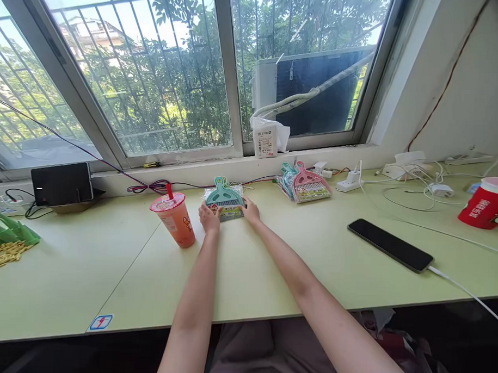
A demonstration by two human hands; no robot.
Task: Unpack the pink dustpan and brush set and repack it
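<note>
Both arms reach across the pale table to a packaged mini dustpan and brush set (224, 196), teal with a printed label. My left hand (209, 218) grips its left edge, the thumb on the front. On the opposite edge, my right hand (250, 210) holds it with the fingers closed round the side. The set appears to lean back near the wall, with clear plastic wrap showing around it. More sets, a pink dustpan set (310, 184) and a teal one (289, 177) behind it, lie to the right. A cup of orange-red drink (174, 216) stands just left of my left hand.
A phone (389, 245) on a charging cable lies right, near a red cup (484, 203). Power strips and cables run along the back right. A tablet (61, 184) stands at the left. A small box (265, 141) sits on the sill below the window.
</note>
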